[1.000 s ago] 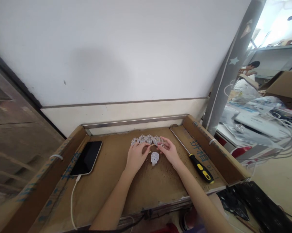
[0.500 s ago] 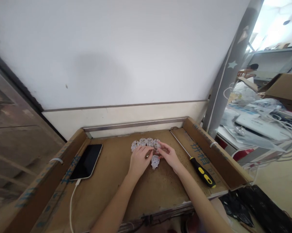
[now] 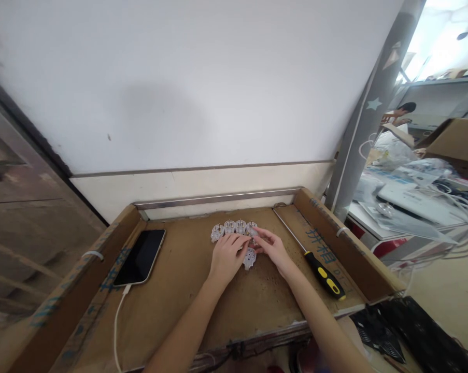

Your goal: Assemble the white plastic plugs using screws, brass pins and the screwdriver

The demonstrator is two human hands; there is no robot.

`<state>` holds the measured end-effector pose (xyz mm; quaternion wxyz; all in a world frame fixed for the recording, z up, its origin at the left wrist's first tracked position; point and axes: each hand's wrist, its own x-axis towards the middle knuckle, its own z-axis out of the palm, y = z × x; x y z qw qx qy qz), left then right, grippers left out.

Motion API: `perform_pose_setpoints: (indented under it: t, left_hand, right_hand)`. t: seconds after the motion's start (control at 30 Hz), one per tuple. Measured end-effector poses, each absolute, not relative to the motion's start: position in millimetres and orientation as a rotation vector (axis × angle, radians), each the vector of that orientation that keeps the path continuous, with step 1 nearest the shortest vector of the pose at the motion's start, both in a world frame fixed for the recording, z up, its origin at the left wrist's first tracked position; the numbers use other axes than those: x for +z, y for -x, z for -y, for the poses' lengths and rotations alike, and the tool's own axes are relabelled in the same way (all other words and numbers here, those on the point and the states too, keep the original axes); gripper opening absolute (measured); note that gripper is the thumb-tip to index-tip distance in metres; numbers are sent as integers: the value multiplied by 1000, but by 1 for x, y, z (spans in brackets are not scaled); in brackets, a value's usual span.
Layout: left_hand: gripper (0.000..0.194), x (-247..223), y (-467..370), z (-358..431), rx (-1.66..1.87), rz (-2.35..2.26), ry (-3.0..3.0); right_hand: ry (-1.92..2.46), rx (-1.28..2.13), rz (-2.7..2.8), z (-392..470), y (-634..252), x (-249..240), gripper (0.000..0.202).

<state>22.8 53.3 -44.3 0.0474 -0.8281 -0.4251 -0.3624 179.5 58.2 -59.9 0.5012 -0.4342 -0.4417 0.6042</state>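
Observation:
Both hands meet over the middle of the cardboard-lined work surface. My left hand (image 3: 229,253) has its fingers bent and pinched together at the fingertips. Opposite it, my right hand (image 3: 271,249) curls thumb and fingers toward the same spot. Whatever small piece lies between the fingertips is mostly hidden. Just beyond the hands, several pale translucent plug pieces with metal pins (image 3: 240,226) stand in a row. The rightmost plug piece (image 3: 251,227) is close to my right fingertips. Below the fingers lies a pale plug half with holes (image 3: 250,259), partly covered by my left hand.
A screwdriver (image 3: 325,276) with a black and yellow handle lies on the right. On the left is a phone (image 3: 140,258) with a white cable (image 3: 117,321). Cardboard walls (image 3: 346,243) edge the surface. Another person (image 3: 401,111) sits far right, behind a cluttered table.
My hands stay at the same spot. The left hand has shifted slightly right and now covers more of the lower plug half. The view has moved a little.

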Motion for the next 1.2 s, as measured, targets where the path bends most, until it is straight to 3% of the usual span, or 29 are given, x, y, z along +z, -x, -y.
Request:
perform_pose_setpoints:
  t: [0.33, 0.5, 0.67, 0.97, 1.2]
  left_hand:
    - [29, -39, -7, -60, -1204, 1496, 2548]
    - [14, -39, 11, -61, -868, 1662, 2614]
    - [7, -42, 7, -60, -765, 1712, 2642]
    - [12, -41, -3, -57, -1358, 1472, 2518]
    - [13, -39, -14, -50, -1414, 1388, 2471]
  right_hand:
    - [1011, 1513, 941, -51, -183, -48, 32]
    - [1020, 1510, 885, -52, -187, -49, 28]
    - [1009, 1508, 863, -55, -187, -52, 27]
    - [949, 1595, 910, -51, -184, -49, 38]
    - [922, 1569, 984, -48, -181, -48, 49]
